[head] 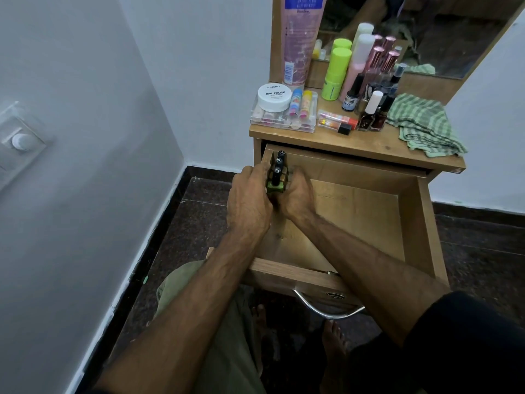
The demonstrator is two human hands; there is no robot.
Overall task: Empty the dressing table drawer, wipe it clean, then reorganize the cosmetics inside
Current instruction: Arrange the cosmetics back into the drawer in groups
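The wooden drawer (369, 211) of the dressing table stands pulled out, its floor mostly bare. At its back left corner stands a row of three black-capped nail polish bottles (277, 173). My left hand (248, 203) curls round the row from the left and my right hand (298, 194) holds it from the right, with the nearest green bottle between both hands. On the table top (366, 143) stand many cosmetics: a clear tray (284, 120) with lip balms and a white nail polish remover jar (274, 96), green and pink bottles, and dark nail polish bottles (372, 112).
A green checked cloth (423, 126) lies crumpled on the right of the table top. A tall pink tube (301, 41) leans at the mirror (426, 32). The white wall is close on the left, with a switch plate (20, 140). The drawer's metal handle (326, 309) hangs above my bare feet.
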